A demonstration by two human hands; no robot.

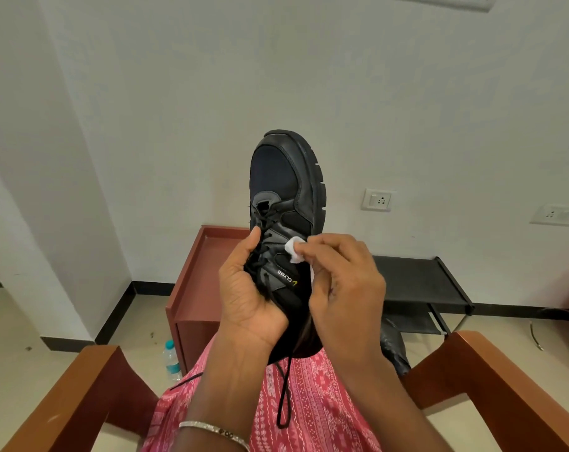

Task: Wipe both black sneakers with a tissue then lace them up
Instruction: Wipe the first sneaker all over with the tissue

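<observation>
One black sneaker (284, 184) is held up in front of me, toe pointing up and away. My left hand (249, 291) grips it around the heel and collar, thumb lying beside the laces. My right hand (345, 282) pinches a small white tissue (294, 251) and presses it against the sneaker's side panel, just right of the eyelets. A loose black lace (284, 396) hangs from the shoe down over my pink patterned lap. The second sneaker is hidden or out of view.
I sit in a chair with wooden armrests (511, 393) on both sides. A red-brown wooden cabinet (195, 288) stands ahead by the wall, a black shoe rack (420, 282) to its right. A water bottle (171, 360) stands on the floor at left.
</observation>
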